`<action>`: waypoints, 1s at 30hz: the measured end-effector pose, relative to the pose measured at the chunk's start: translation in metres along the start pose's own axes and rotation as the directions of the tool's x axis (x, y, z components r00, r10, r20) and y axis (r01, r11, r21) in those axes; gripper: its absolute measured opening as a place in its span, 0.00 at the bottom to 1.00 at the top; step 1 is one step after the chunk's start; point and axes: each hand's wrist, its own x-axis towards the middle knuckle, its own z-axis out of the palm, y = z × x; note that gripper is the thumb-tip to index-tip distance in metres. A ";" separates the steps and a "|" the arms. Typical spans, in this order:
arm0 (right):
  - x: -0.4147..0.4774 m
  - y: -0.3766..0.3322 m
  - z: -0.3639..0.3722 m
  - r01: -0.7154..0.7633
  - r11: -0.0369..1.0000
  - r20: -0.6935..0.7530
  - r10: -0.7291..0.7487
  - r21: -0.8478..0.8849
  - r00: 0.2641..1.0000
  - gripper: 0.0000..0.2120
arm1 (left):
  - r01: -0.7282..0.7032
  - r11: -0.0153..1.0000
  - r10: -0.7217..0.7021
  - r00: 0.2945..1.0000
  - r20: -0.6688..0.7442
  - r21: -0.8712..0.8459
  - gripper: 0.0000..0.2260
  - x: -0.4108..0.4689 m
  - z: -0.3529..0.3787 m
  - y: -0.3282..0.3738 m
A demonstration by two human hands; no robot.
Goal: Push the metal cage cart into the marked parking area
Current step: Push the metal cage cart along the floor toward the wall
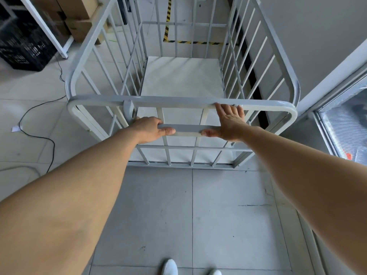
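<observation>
A light grey metal cage cart (178, 101) with barred sides and an empty flat floor stands right in front of me. My left hand (152, 129) is shut on the short horizontal handle bar (188, 128) of the near side. My right hand (228, 124) rests flat against the same side, fingers up to the top rail and thumb under the handle bar. Beyond the cart's far end, yellow-and-black striped tape (193, 42) marks a corner of the parking area on the tiled floor.
A grey wall (307, 36) runs close along the cart's right side, with a glass door frame (337, 120) at the right. Cardboard boxes (79, 22), a white post and a black crate (25, 48) stand at the left. A black cable (39, 137) trails over the floor.
</observation>
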 end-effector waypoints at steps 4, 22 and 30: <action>0.033 0.017 -0.016 0.010 1.000 0.016 -0.010 -0.007 1.000 0.55 | 0.006 1.000 -0.006 1.000 -0.004 -0.024 0.27 0.034 -0.012 0.011; 0.193 0.034 -0.075 0.020 1.000 0.049 -0.021 0.014 0.999 0.56 | 0.007 1.000 -0.007 1.000 -0.006 -0.031 0.25 0.193 -0.093 -0.008; 0.267 0.016 -0.102 -0.025 1.000 0.084 0.025 -0.002 0.996 0.55 | -0.018 0.998 0.016 0.999 0.039 0.062 0.27 0.259 -0.144 -0.027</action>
